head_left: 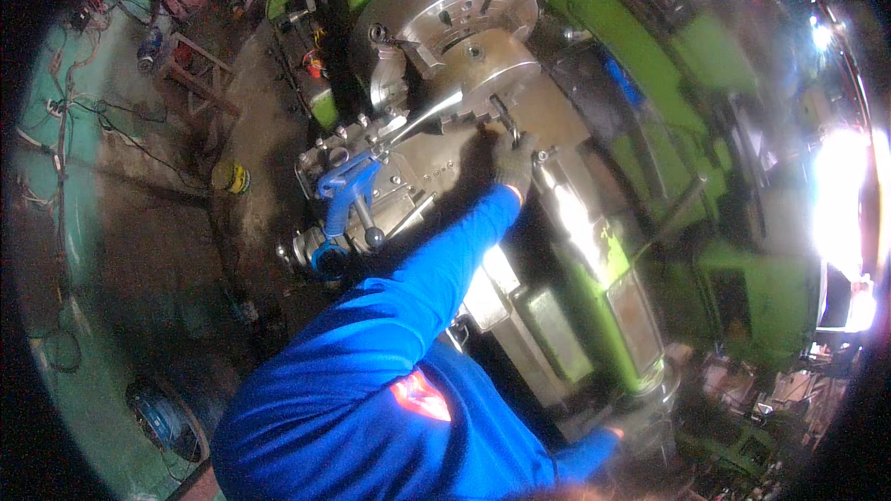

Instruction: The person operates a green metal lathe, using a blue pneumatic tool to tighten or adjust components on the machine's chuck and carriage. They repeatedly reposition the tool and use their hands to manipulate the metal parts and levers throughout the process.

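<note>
Gloved left hand (512,163) grips chuck key (505,119) below chuck (464,32); right hand's (620,433) grip unclear.

One arm in a blue sleeve stretches up and forward from the shoulder at the lower middle of the view, nearly straight. Its gloved hand (512,164), grey and knitted, is curled closed at the wrist's end, knuckles up. Which arm it is cannot be told. The other arm, also blue-sleeved, reaches toward the lower right; its hand (620,433) is blurred.
</note>
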The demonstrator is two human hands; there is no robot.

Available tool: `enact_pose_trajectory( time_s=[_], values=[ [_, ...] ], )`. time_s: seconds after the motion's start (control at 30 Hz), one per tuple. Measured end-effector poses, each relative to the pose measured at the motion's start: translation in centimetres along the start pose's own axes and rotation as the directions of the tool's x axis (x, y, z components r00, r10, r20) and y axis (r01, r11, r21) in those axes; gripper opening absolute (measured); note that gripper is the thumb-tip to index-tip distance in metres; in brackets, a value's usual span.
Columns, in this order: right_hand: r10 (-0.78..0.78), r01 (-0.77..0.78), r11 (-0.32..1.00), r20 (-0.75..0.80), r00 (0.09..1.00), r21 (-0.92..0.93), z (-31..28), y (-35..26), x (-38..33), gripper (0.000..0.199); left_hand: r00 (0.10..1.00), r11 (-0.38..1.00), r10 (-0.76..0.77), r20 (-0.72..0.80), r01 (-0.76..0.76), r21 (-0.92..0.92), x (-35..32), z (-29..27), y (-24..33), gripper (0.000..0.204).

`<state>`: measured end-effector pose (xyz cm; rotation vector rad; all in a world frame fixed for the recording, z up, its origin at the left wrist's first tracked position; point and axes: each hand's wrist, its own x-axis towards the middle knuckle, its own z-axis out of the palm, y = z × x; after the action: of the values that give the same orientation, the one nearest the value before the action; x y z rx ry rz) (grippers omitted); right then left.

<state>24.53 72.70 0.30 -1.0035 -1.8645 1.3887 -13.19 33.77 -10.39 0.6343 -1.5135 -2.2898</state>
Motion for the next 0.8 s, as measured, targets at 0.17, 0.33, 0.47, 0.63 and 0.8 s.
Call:
enact_pose_trajectory(
  time_s=[0.17, 0.33, 0.47, 0.63, 0.8],
  values=[
    [-0.013, 0.013, 0.999, 0.018, 1.000, -0.034, -0.2, 0.6, -0.2, 0.063, 0.994, 0.995, -0.094, 0.052, 0.093, 0.030, -0.8, -0.3, 2.3, 0.036],
    [-0.048, 0.055, 0.994, 0.074, 0.996, -0.092, -0.4, 0.4, 0.8, 0.063, 0.999, 0.985, -0.043, -0.009, 0.041, -0.167, -0.6, 0.2, 2.1, 0.029],
    [-0.055, 0.064, 0.989, 0.072, 0.996, -0.131, -0.9, 1.0, -0.2, 0.063, 0.996, 0.997, -0.081, 0.020, 0.081, 0.017, -1.1, 0.0, 2.6, 0.030],
    [-0.107, 0.154, 0.962, 0.206, 0.973, -0.226, -1.0, 0.2, 1.1, 0.063, 0.999, 0.999, -0.037, 0.010, 0.037, 0.011, 0.3, -0.7, -1.1, 0.039],
    [-0.056, 0.069, 0.983, 0.085, 0.995, -0.170, -1.2, 1.7, 0.8, 0.065, 0.997, 0.998, -0.068, 0.038, 0.068, -0.006, -0.4, 0.6, 0.5, 0.039]
  ],
)
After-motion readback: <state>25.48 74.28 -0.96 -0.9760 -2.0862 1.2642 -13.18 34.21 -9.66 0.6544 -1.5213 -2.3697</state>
